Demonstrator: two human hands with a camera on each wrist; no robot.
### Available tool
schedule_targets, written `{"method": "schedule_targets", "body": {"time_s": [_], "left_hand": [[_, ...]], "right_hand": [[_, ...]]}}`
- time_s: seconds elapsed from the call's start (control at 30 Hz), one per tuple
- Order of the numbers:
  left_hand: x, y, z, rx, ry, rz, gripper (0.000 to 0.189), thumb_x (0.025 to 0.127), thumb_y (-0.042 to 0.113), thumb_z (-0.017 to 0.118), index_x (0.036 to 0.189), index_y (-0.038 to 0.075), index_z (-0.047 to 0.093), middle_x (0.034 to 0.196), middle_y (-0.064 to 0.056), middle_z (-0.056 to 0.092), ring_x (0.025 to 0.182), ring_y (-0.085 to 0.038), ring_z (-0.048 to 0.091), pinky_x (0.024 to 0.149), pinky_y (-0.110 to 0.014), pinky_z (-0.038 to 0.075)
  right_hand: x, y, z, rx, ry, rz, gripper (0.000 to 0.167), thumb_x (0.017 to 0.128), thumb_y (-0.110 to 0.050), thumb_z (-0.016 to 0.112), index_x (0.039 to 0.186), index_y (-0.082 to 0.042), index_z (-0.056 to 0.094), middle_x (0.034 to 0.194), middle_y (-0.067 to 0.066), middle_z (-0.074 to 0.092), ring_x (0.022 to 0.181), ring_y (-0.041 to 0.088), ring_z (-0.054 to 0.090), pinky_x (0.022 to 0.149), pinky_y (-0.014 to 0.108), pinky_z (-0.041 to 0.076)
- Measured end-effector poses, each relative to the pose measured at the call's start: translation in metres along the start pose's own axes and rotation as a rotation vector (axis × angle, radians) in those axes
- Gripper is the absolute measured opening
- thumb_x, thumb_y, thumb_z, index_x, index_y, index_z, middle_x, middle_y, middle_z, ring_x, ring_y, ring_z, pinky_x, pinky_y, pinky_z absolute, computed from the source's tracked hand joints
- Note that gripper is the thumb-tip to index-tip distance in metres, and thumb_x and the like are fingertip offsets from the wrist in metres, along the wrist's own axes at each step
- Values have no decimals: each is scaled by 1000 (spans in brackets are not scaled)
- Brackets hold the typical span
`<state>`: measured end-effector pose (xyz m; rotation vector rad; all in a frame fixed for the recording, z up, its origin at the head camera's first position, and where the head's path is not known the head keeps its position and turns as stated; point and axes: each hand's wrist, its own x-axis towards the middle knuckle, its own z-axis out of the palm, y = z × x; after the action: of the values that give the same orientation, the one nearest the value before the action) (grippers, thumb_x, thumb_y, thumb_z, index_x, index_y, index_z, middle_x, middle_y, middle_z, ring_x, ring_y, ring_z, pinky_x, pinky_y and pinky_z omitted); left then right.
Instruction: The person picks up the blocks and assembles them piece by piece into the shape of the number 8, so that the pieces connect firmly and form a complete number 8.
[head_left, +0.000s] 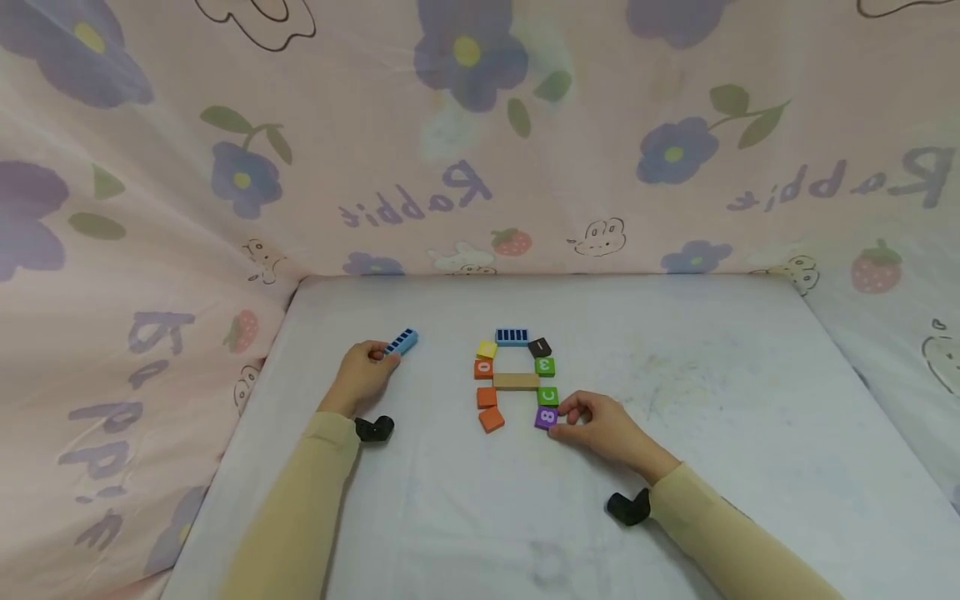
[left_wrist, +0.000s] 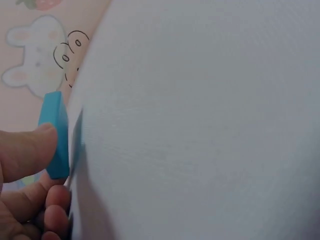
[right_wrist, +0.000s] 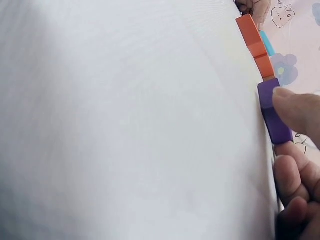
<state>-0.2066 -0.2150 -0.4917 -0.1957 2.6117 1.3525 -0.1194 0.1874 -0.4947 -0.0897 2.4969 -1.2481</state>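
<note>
Between thumb and fingers my left hand [head_left: 362,377] pinches a blue block with dark bars [head_left: 402,341], left of the group of blocks. In the left wrist view that blue block [left_wrist: 55,135] stands close to the cloth. My right hand [head_left: 609,427] holds a purple square block [head_left: 547,417] with a white 8-like mark, at the near right end of the group. The right wrist view shows the thumb on the purple block [right_wrist: 274,111]. Directly beyond it lies a green block [head_left: 548,396]. A plain wooden bar [head_left: 516,382] spans the two columns.
A second blue barred block [head_left: 512,337] tops the group. Yellow [head_left: 487,349] and orange blocks [head_left: 487,397] form the left column; a black block [head_left: 539,347] and another green block [head_left: 544,367] continue the right. White cloth [head_left: 712,350] covers the table, with patterned fabric [head_left: 562,142] behind.
</note>
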Motion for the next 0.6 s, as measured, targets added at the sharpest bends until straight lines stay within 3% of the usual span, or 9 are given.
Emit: {"method": "schedule_targets", "body": {"time_s": [0.2, 0.27, 0.37, 0.43, 0.6], "left_hand": [[-12, 5, -1, -16, -91, -12, 44, 93, 35, 63, 125, 6, 59, 104, -9, 54, 92, -23, 48, 79, -35, 40], [-19, 8, 4, -34, -126, -8, 44, 93, 36, 64, 125, 6, 58, 105, -9, 55, 92, -23, 48, 78, -35, 40], [-33, 16, 16, -23, -161, 47, 42, 92, 34, 66, 123, 7, 60, 104, -7, 56, 91, -21, 49, 78, -34, 42], [-45, 24, 27, 4, -186, 117, 38, 91, 31, 68, 122, 8, 61, 104, -5, 56, 91, -21, 50, 79, -35, 42], [-74, 50, 55, 146, -246, 371, 31, 89, 26, 72, 116, 13, 65, 102, -2, 56, 97, -21, 49, 83, -37, 42]], "right_hand": [[-1, -1, 0, 6, 0, -7, 40, 74, -43, 82, 98, -17, 65, 85, 2, 57, 76, 20, 47, 63, 32, 36], [-1, -1, 0, -2, 2, -11, 39, 74, -43, 82, 98, -17, 65, 85, 2, 57, 75, 19, 47, 63, 32, 36], [-1, 0, 1, -16, 5, -13, 39, 74, -44, 82, 97, -18, 65, 84, 1, 56, 74, 19, 47, 62, 31, 36], [-1, 0, 2, -27, 5, -15, 39, 74, -46, 82, 96, -19, 65, 84, 0, 57, 73, 18, 47, 62, 31, 37], [1, 1, 2, -29, 7, -12, 38, 74, -46, 81, 96, -20, 64, 85, 0, 58, 73, 18, 48, 63, 31, 38]]}}
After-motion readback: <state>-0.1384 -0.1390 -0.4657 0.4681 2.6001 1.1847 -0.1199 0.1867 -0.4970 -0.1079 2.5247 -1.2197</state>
